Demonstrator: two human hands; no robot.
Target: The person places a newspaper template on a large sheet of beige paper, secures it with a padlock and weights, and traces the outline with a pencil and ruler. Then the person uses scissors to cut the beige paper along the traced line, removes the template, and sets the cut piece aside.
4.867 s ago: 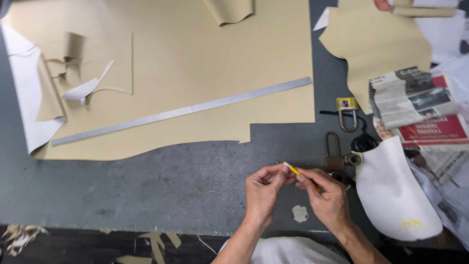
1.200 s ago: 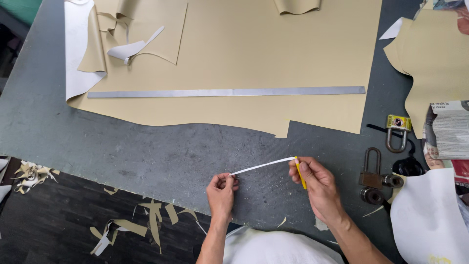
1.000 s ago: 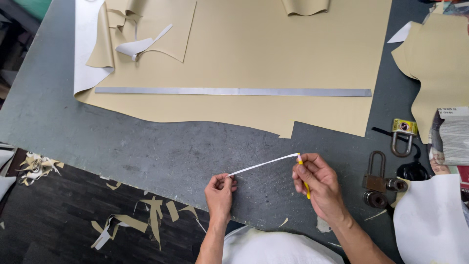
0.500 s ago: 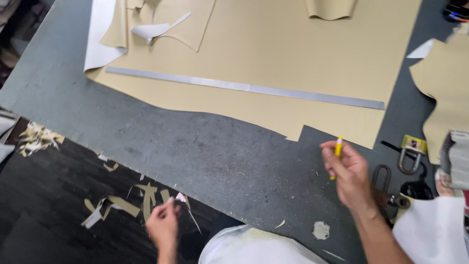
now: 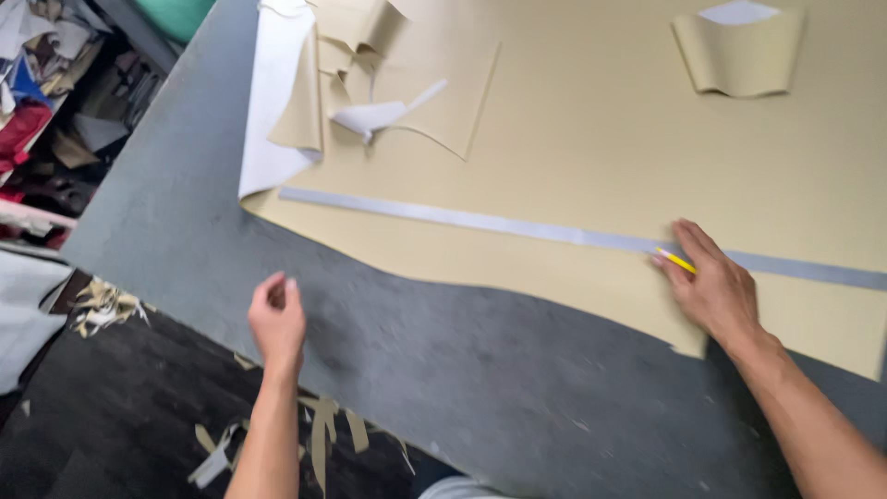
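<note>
- Hovering nearest, the left hand [image 5: 275, 314] hangs over the grey table [image 5: 480, 360] edge, fingers loosely curled; whether it grasps anything I cannot tell.
- Farther on, the right hand [image 5: 710, 286] pinches one yellow pencil [image 5: 676, 260], its long axis slanting up-left, its tip touching the ruler.
- One long metal ruler [image 5: 480, 222] lies left to right across one beige leather sheet [image 5: 591, 148].
- Beyond, several curled offcuts lie on the sheet.
</note>
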